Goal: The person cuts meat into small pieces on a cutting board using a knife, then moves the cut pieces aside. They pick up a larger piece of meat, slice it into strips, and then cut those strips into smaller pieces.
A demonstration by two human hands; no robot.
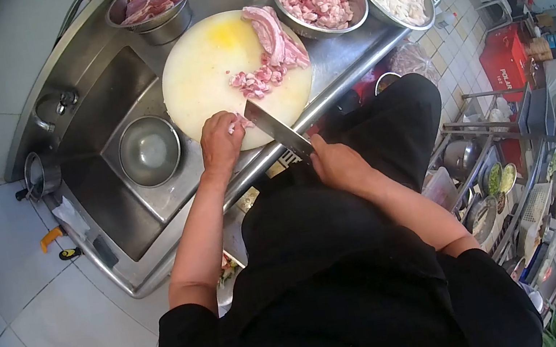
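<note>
1. Gripping the cleaver [276, 129] by its handle in the closed right hand [337, 165], with the blade angled up and left across the near edge of the round board [194, 66]; cannot tell whether blade touches board.
2. Pressing curled fingers of the left hand [220, 143] onto a small pale-pink scrap [237, 124] at the board's near edge, just left of the blade tip.
3. Lying on the board beyond the blade: a heap of chopped meat [255, 83], touching or just beside a long pink-and-white slab [274, 38] along the right side.
4. Standing on the steel table [342, 65] past the board: a bowl of diced meat [314, 29], beside a bowl of white strips [413, 26].
5. Sitting at the board's upper left: a bowl of larger cuts [149, 26], raised on another metal container [171, 29].
6. Resting inside the sink [103, 89], left of the board: a metal bowl [149, 151].
7. Showing farther right: a red crate [500, 59] and crowded rack [494, 125].
</note>
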